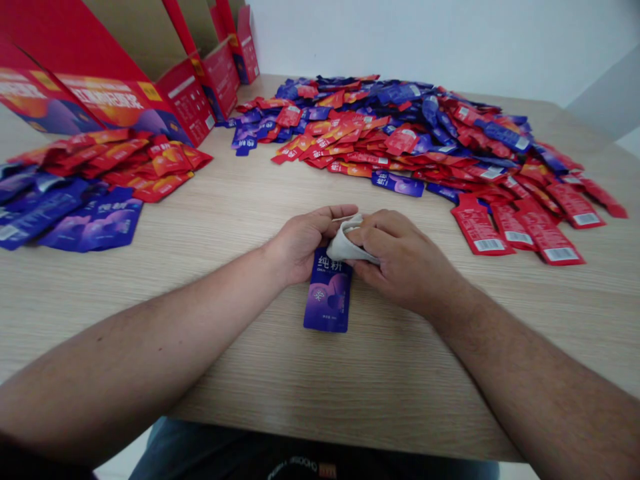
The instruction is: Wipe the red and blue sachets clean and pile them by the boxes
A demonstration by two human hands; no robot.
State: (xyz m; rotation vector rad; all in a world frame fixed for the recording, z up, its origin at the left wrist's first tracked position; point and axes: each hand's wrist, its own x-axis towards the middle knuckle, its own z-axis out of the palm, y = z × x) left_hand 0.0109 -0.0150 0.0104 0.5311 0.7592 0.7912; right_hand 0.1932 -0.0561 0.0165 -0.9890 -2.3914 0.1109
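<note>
A purple pouch (327,297) with white lettering hangs upright, front towards me, above the near middle of the table. My left hand (303,247) grips its top from the left, with the fingertips partly hidden behind the pouch and cloth. In my right hand (395,253) is a bunched whitish cloth (345,241), pressed against the pouch's upper end. The cloth covers that end, so the pouch's top is out of sight.
A large heap of red and purple pouches (400,133) spreads across the back and right. At left lie a red pile (155,163) and a purple pile (95,217). Behind them stand open red cartons (115,100). The table's front edge (340,443) is close to my lap.
</note>
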